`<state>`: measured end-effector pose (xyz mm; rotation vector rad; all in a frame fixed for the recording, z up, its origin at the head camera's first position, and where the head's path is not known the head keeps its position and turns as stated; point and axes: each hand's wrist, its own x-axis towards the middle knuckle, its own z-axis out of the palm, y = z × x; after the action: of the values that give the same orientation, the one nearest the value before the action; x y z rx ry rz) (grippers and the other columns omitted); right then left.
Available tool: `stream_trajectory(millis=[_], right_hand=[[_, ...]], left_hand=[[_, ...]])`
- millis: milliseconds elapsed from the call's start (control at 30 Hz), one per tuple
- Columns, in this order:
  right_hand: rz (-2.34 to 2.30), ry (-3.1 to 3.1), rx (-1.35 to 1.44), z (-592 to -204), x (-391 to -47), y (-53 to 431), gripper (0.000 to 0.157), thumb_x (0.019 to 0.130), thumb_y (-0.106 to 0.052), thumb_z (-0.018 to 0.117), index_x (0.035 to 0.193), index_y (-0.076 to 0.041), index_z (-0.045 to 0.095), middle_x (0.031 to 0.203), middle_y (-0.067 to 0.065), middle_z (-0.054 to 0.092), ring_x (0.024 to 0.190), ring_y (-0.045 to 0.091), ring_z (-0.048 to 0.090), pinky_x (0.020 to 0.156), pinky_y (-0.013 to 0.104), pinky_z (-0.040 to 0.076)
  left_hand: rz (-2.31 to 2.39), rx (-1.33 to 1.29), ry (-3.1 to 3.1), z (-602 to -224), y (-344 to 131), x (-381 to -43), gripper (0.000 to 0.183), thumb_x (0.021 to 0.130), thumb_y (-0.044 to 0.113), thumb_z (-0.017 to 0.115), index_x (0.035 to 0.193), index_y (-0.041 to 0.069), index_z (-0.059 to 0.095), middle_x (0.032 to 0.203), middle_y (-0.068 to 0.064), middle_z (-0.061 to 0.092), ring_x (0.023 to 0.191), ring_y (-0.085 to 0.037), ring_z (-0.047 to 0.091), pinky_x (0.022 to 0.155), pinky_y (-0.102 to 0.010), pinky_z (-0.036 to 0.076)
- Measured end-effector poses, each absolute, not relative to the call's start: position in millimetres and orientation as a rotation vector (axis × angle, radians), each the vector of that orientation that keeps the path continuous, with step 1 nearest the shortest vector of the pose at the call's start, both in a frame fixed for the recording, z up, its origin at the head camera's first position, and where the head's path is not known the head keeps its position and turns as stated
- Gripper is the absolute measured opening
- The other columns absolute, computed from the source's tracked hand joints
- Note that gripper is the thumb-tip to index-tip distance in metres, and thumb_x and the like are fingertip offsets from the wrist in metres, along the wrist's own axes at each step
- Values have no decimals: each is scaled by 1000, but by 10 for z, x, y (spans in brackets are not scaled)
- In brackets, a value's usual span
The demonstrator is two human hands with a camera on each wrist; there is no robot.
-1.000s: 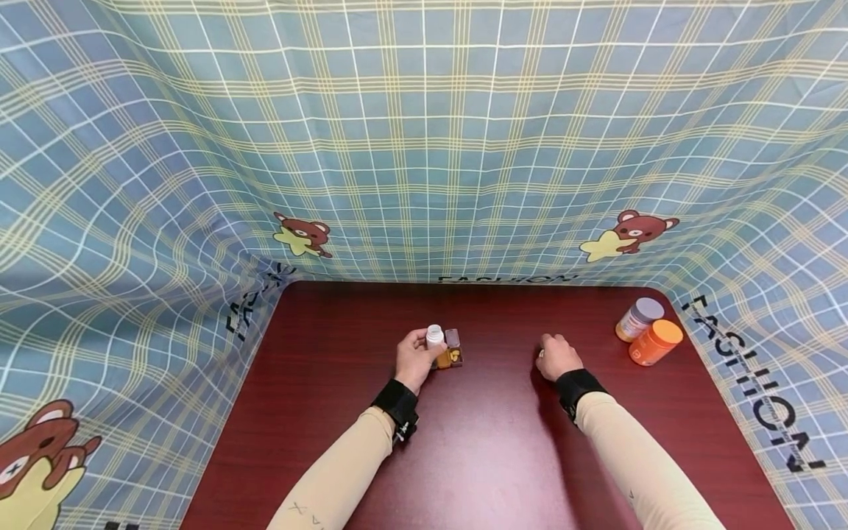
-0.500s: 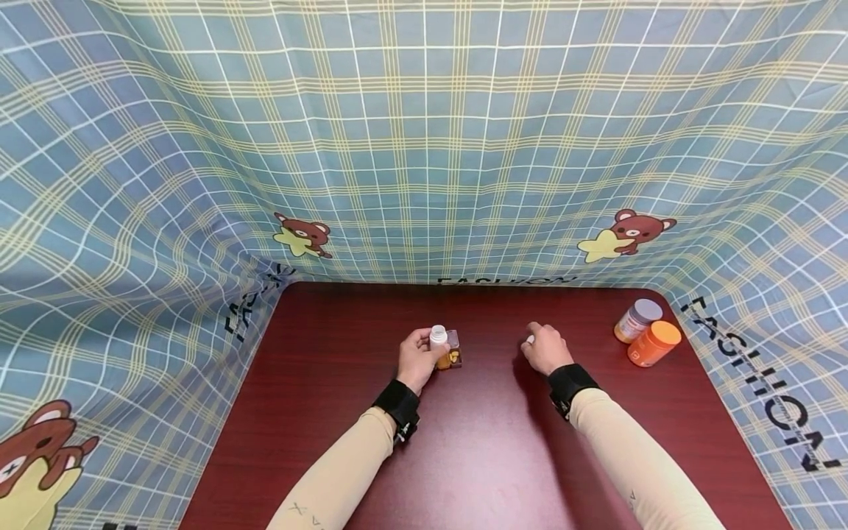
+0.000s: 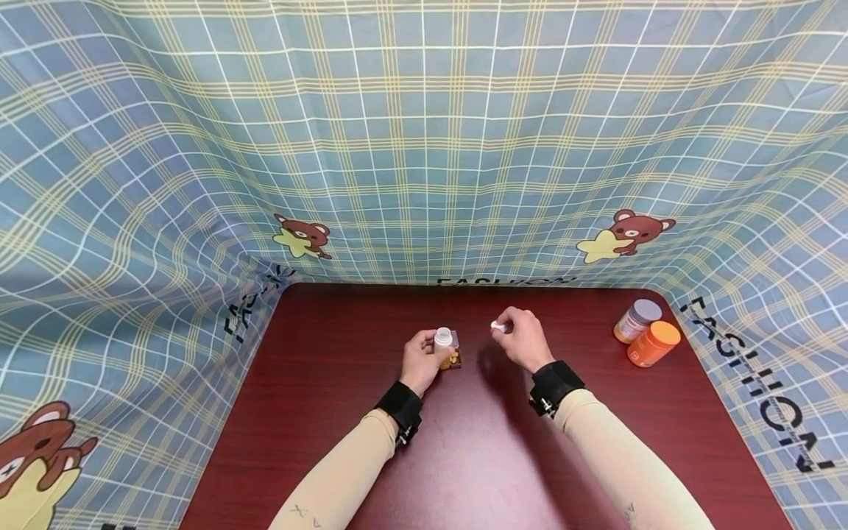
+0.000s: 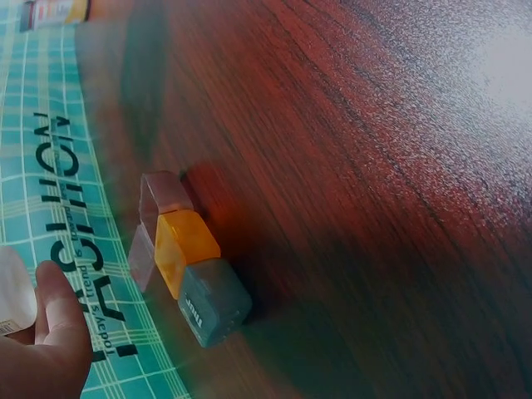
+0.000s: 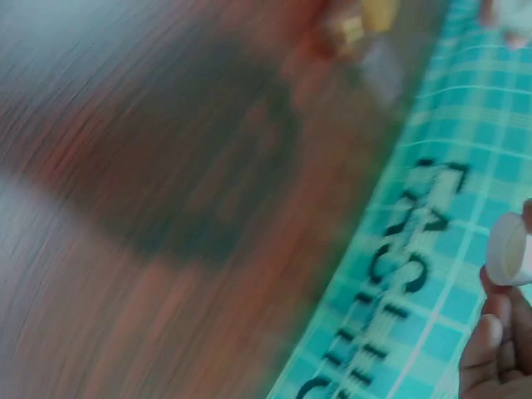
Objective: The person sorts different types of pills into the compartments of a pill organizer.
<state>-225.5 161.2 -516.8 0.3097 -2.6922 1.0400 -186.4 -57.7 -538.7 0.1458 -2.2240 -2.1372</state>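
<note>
My left hand (image 3: 421,361) grips a small white pill bottle (image 3: 443,340), held upright with its mouth uncapped. Just behind and beside it on the table sits a little pill box (image 3: 455,359) with yellow pills inside, partly hidden by the bottle. The left wrist view shows the box's orange compartment (image 4: 187,245) between a clear one with its lid raised and a closed grey one. Between thumb and fingers my right hand (image 3: 526,342) pinches a white bottle cap (image 3: 498,326), raised over the table to the right of the bottle. The cap's hollow side (image 5: 505,249) shows in the right wrist view.
Toward the right edge of the dark red table (image 3: 344,412) stand a jar with a grey lid (image 3: 638,320) and an orange jar (image 3: 654,344), close together. Checked cloth (image 3: 424,184) with printed bears hangs around the back and sides.
My right hand has moved left and slightly away from me with the cap, closing in on the bottle. The left hand and bottle have shifted slightly right.
</note>
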Motion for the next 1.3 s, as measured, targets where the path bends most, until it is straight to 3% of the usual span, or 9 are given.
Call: stream_trajectory(millis=[233,400,567,667,933,1133,1300], right_hand=[[1376,-2462,486,-5007,-2169,1318,18,80,-10,75,96,-11,65,80,0,65,69,14,59,61,32,51],[1454,-2369,628,-4994,-2081,1166,24,83,-9,73,105,-11,64,91,0,68,74,12,61,63,34,53],[1520,-2365,678,-5044,-2039,1099,31,85,-9,72,113,-15,63,101,0,68,84,14,62,69,38,53],[1529,-2381,691,-5087,-2034,1094,32,85,-9,72,115,-15,62,104,-1,68,89,15,62,72,43,52],[1519,-2410,701,-5128,-2008,1096,31,85,-12,72,115,-12,62,103,-1,67,86,13,62,70,39,53],[1540,-2390,689,-5159,-2001,1092,30,85,-10,72,113,-11,61,99,1,67,83,15,62,68,50,52],[1476,-2360,667,-5203,-2002,1073,33,80,-10,77,108,-5,61,96,3,64,80,14,61,66,41,54]], left_hand=[[-2113,75,-2228,-5361,-529,-1852,39,72,-4,78,109,-3,64,100,-19,67,87,-25,65,68,-24,52],[-2109,-6,-2257,-5286,-510,-1828,39,74,-7,75,111,-5,63,102,-22,67,89,-31,65,68,-24,52],[-2059,-123,-2279,-5064,-505,-1735,37,74,-7,74,109,-8,63,103,-24,66,94,-39,63,79,-40,54],[-2048,-157,-2291,-4994,-499,-1703,36,75,-7,73,109,-8,63,104,-24,66,95,-39,63,81,-43,53],[-2118,-183,-2302,-4999,-484,-1724,36,75,-12,69,110,-8,64,104,-23,65,94,-35,64,71,-20,51],[-2103,-191,-2308,-5016,-478,-1734,35,74,-11,71,109,-9,64,106,-24,65,92,-33,64,72,-20,51],[-2126,-179,-2283,-5012,-470,-1721,28,73,-12,72,100,-11,64,100,-24,65,86,-31,65,67,-19,52]])
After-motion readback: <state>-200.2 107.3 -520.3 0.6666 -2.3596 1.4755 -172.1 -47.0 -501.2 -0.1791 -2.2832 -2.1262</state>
